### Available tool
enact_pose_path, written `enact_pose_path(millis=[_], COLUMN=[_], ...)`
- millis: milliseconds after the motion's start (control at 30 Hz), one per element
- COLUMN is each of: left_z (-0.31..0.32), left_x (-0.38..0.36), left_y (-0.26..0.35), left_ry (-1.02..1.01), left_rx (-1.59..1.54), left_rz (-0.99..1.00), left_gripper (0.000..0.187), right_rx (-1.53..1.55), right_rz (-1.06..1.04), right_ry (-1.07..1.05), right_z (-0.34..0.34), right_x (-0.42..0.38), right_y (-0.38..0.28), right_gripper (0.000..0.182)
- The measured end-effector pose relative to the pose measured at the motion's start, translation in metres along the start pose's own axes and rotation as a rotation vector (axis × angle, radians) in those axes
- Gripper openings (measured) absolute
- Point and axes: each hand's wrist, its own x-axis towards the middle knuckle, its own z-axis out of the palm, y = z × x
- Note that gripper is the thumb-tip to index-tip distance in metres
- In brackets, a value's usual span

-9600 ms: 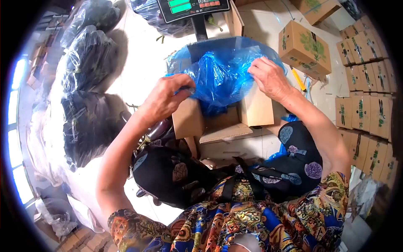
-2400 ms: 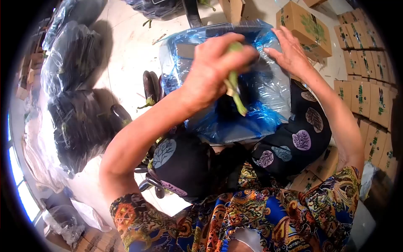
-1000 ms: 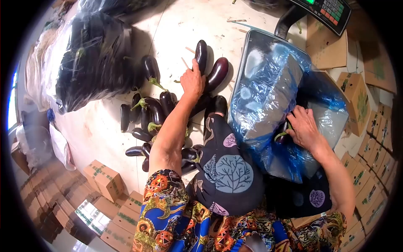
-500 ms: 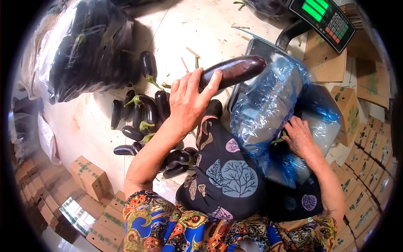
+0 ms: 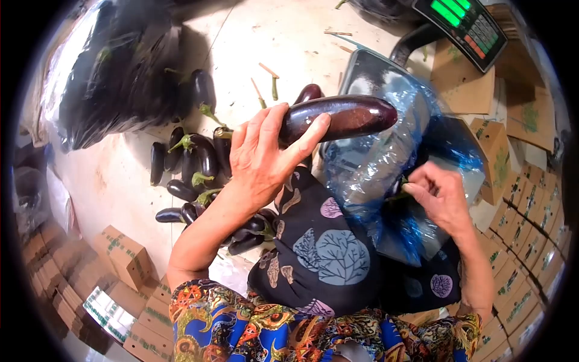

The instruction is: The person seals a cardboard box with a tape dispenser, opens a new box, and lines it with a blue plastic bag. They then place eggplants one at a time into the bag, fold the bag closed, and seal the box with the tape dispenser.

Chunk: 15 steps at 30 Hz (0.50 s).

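Observation:
My left hand (image 5: 259,157) is wrapped round a large dark purple eggplant (image 5: 350,117), holding it level with its rounded end pointing right. The eggplant is above the edge of a blue plastic bag (image 5: 368,172) that lies on a scale's platform (image 5: 362,66). At the bag's mouth, my right hand (image 5: 445,196) has thumb and fingers pinched by a green stem (image 5: 398,194) of an eggplant, most of which is hidden in the bag. Left of my knee, several loose eggplants (image 5: 207,155) with green caps lie on the floor.
A large clear bag of eggplants (image 5: 120,78) stands at upper left. The scale's lit display (image 5: 452,12) is at upper right. Cardboard boxes (image 5: 123,256) stand at lower left, and stacked cartons (image 5: 518,259) line the right. Loose stems (image 5: 274,87) lie on the floor.
My left hand has lowered the eggplant slightly and shifted its tip right. My right hand's fingers have drawn into a pinch, raised a little. The whole view has shifted slightly.

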Motion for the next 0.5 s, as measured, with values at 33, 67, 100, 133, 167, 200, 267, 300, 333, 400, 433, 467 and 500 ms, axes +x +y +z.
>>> enact_pose_path(millis=[33, 67, 100, 133, 167, 200, 267, 300, 333, 400, 433, 467, 500], left_z=[-0.007, -0.007, -0.014, -0.020, -0.023, -0.025, -0.033, -0.035, -0.037, -0.044, -0.045, -0.048, -0.046], left_x=[0.005, 0.008, 0.012, 0.016, 0.020, 0.024, 0.030, 0.032, 0.033, 0.033, 0.037, 0.037, 0.039], left_y=[0.003, 0.006, 0.011, 0.014, 0.018, 0.023, 0.031, 0.032, 0.031, 0.030, 0.033, 0.036, 0.042], left_ry=[-0.013, 0.028, 0.004, 0.014, 0.024, 0.060, 0.081, 0.111, 0.102, 0.043, 0.035, 0.012, 0.024], left_rx=[-0.030, 0.009, -0.010, -0.008, -0.005, 0.026, 0.012, 0.020, 0.020, 0.033, 0.020, 0.032, 0.000], left_rz=[0.008, 0.031, 0.044, 0.083, 0.121, 0.159, 0.177, 0.173, 0.204, 0.240, 0.276, 0.300, 0.285], left_gripper=[0.052, 0.050, 0.049, 0.049, 0.049, 0.048, 0.045, 0.047, 0.042, 0.040, 0.039, 0.039, 0.041], right_rx=[0.197, 0.224, 0.325, 0.496, 0.567, 0.637, 0.645, 0.698, 0.752, 0.797, 0.757, 0.779, 0.807], right_rz=[-0.040, -0.107, -0.159, -0.163, -0.149, -0.132, -0.011, -0.024, -0.039, -0.073, -0.056, -0.083, -0.079], right_ry=[0.086, 0.163, 0.244, 0.252, 0.210, 0.169, 0.051, 0.067, 0.081, 0.115, 0.115, 0.169, 0.170], right_z=[0.000, -0.001, 0.004, 0.007, 0.006, 0.004, -0.007, -0.006, -0.002, 0.004, 0.005, 0.013, 0.015], right_x=[-0.002, -0.003, 0.000, 0.006, 0.010, 0.014, 0.009, 0.006, 0.005, 0.005, 0.005, 0.008, 0.007], right_y=[-0.014, -0.026, -0.035, -0.043, -0.048, -0.053, -0.069, -0.068, -0.064, -0.054, -0.049, -0.042, -0.038], right_gripper=[0.029, 0.045, 0.054, 0.055, 0.055, 0.055, 0.048, 0.047, 0.045, 0.041, 0.040, 0.039, 0.040])
